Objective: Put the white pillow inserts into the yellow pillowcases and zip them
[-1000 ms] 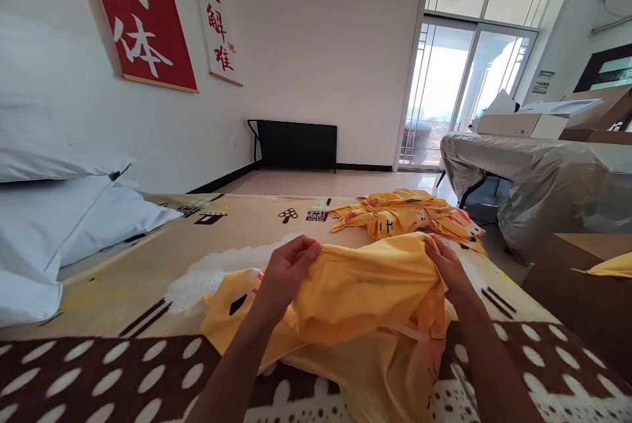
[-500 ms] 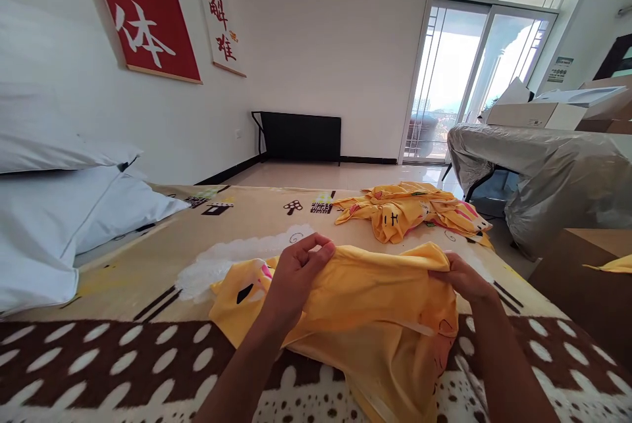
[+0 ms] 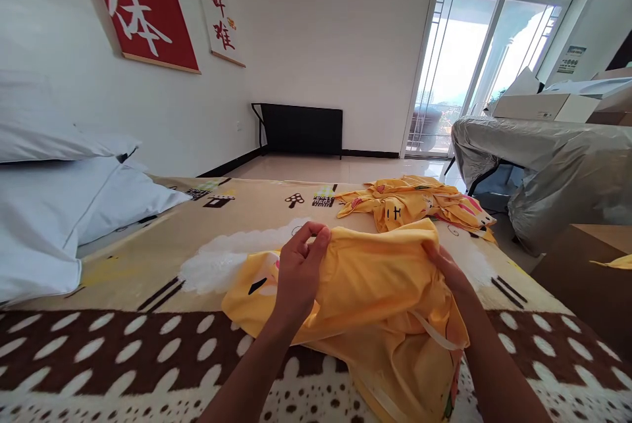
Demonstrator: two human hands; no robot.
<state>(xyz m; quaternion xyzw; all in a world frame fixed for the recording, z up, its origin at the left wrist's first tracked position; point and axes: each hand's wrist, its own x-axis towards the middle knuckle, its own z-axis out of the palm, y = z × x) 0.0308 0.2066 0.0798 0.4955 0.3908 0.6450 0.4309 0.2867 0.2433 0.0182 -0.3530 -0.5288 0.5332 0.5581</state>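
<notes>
Right grip (image 3: 451, 272) edged toward left grip (image 3: 300, 266), yellow cloth (image 3: 378, 272) hanging between.

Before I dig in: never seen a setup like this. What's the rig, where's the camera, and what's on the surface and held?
There's no robot: these are a person's bare left hand and right hand. The view comes from one camera worn on their head, looking forward and down. Both hands grip a yellow printed cloth near its upper edge, one at each side; the right fingertips are partly hidden. Under it lies a patterned blanket, beige with a brown band of white ovals. Farther back on it is a crumpled pile of yellow printed fabric.
</notes>
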